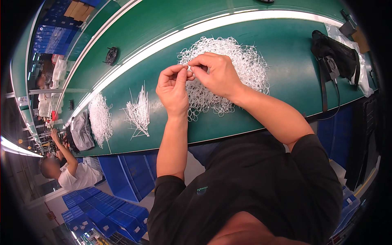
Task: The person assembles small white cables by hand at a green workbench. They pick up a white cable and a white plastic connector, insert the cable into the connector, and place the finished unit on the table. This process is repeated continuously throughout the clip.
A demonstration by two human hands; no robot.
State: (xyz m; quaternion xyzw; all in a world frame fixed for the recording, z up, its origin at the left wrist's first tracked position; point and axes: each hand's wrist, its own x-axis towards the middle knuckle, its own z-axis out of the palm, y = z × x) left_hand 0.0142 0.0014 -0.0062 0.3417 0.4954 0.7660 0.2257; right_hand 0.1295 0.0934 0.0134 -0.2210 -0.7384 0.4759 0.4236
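Note:
My left hand (173,90) and my right hand (217,73) meet over the green bench, thumbs and fingertips pinched together. Between the fingertips is a small piece of something white, mostly hidden; it looks like part of a cable tie. Just behind and under my right hand spreads a large heap of white cable ties bent into loops (249,67). To the left of my left hand lies a smaller bunch of straight white cable ties (139,112). Farther left rests another dense pile of thin white ties (99,118).
A black bag (335,57) with a strap and cable sits at the bench's right end, beside clear plastic. A grey plastic bag (81,132) lies at the far left, near a person in white (79,175). Blue bins (130,175) stand under the green bench (290,53).

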